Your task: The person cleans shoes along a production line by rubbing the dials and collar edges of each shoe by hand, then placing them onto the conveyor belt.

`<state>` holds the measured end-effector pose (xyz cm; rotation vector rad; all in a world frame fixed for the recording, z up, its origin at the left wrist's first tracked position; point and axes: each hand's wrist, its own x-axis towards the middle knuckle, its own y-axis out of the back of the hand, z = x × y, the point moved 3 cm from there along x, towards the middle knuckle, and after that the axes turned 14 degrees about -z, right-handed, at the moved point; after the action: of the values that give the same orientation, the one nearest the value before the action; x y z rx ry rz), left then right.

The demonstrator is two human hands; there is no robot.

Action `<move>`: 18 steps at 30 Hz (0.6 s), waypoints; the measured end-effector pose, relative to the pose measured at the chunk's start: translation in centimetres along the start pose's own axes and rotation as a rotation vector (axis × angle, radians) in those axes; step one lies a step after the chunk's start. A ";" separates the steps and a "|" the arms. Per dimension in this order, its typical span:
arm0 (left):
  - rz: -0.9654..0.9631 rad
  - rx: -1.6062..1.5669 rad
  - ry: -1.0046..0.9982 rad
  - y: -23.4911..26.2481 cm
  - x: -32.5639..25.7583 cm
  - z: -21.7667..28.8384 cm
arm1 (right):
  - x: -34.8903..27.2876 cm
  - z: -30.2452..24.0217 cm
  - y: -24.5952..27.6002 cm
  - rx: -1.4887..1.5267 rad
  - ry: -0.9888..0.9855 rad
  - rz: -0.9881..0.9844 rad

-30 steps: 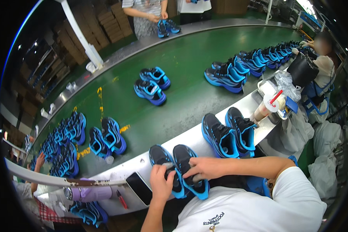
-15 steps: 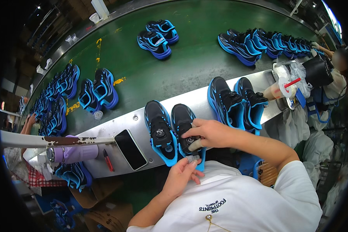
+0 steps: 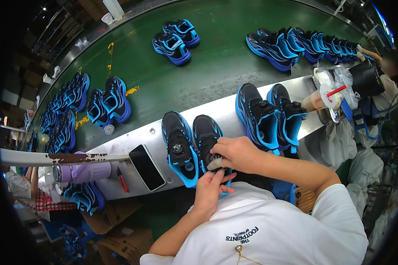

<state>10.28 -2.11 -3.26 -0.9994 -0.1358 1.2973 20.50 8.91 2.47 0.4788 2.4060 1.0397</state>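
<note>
I see R hand (image 3: 235, 154) fingers bunched over near R shoe (image 3: 205, 129), on metal surface (image 3: 136, 138); L hand (image 3: 208, 193) fingers part-spread, any pinch hidden. L shoe (image 3: 174, 125) untouched; R looks mid-work, remainder unclear.

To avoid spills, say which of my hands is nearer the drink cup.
Right: the right hand is left of the cup; the left hand is farther left and lower.
</note>
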 end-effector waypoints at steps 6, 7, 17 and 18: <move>-0.041 -0.025 0.011 -0.2 0.1 0.5 | 0.1 0.8 0.3 0.068 0.125 0.019; -0.028 -0.024 -0.005 -0.3 0.1 0.4 | 0.0 0.4 0.1 0.068 0.128 0.016; -0.017 -0.055 -0.023 -0.5 0.3 0.0 | -0.4 0.8 -0.7 0.025 0.005 0.088; -0.017 -0.055 -0.022 -0.6 0.3 0.1 | -0.3 1.0 -0.5 0.034 0.017 0.062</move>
<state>10.77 -1.76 -2.91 -1.0292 -0.1973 1.2947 21.21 9.03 1.61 0.5626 2.4415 1.0340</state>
